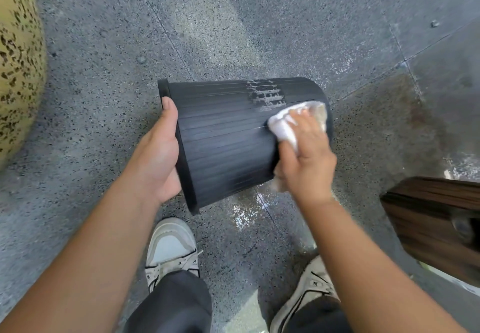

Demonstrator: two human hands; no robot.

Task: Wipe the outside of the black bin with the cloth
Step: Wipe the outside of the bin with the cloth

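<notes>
- While the black bin lies tipped on its side in the middle of the view, its rimmed mouth points left and its base points right; whether it touches the ground underneath cannot be told.
- At the mouth, the left hand grips the rim; the thumb lies along the outside of the rim, pointing far, and the other fingers curl out of sight inside the opening, so the hand is clamped on the bin.
- Toward the base end, the right hand presses a bunched white cloth flat against the ribbed side wall; the fingers lie close together over the cloth, holding it to the bin, and cloth shows both above the fingertips and below the heel of the hand.
- Just beyond the cloth, on the far side of the wall, a pale patch of residue crosses several ribs; the rest of the visible wall looks dark and clean.
- Beneath everything, a speckled grey floor spreads out; wet marks show near the bin's base.
- Nearer, two pale laced shoes and dark trouser legs stand on the floor.
- At the right edge sits a dark wood-grain object; at the left edge, a yellow speckled surface.
</notes>
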